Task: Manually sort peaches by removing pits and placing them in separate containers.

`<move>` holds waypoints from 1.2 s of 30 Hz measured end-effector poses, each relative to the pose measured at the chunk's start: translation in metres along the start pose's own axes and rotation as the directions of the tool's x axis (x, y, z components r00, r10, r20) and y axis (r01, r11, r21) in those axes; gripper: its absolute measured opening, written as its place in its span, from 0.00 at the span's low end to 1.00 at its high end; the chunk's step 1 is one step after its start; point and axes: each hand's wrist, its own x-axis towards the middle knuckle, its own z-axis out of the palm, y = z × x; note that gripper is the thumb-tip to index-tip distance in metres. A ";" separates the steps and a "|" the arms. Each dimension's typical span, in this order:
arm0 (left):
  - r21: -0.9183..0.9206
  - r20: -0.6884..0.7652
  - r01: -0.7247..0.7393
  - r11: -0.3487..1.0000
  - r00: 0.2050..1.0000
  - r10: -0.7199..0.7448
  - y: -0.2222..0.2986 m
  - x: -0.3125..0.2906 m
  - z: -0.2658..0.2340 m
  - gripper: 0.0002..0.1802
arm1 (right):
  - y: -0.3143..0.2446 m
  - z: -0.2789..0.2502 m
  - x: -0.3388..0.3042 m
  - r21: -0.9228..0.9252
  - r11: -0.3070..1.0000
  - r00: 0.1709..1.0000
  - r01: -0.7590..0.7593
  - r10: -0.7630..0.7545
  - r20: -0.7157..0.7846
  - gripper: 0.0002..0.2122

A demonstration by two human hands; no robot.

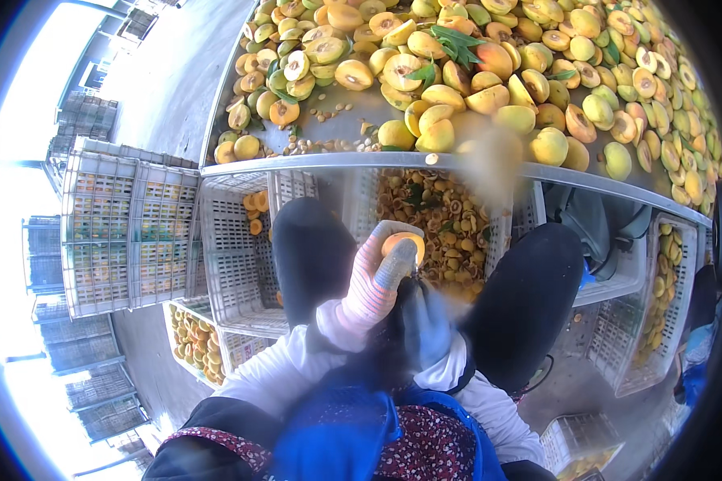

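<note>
Two hands are close together: left hand [367, 284] is curled narrow, right hand [427, 325] is blurred, and I cannot tell if it holds something. Before them stands the long table [321, 161], loaded with cut fruit [354, 75]. Below its near edge, a crate [500, 240] carries darker pieces [449, 240]. Above this crate, left thumb and fingers grip one orange fruit piece [390, 241]. To work well, I think, the grip should be firm but gentle, with the thumb clear of the right hand.
</note>
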 end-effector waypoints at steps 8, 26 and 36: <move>-0.166 -0.132 -0.085 0.982 0.989 0.063 -0.002 -0.009 0.019 0.20 | -0.024 -0.010 0.011 0.178 0.972 0.986 -0.150 0.161 -0.048 0.12; 0.114 0.165 0.341 0.933 0.920 -0.357 0.019 0.020 -0.014 0.20 | -0.011 -0.024 0.029 0.220 0.970 0.989 -0.103 0.077 0.123 0.11; 0.245 0.297 0.040 0.969 0.948 -0.114 -0.004 0.018 -0.013 0.14 | -0.014 -0.042 0.023 0.257 -0.646 0.356 -0.719 -0.026 0.934 0.21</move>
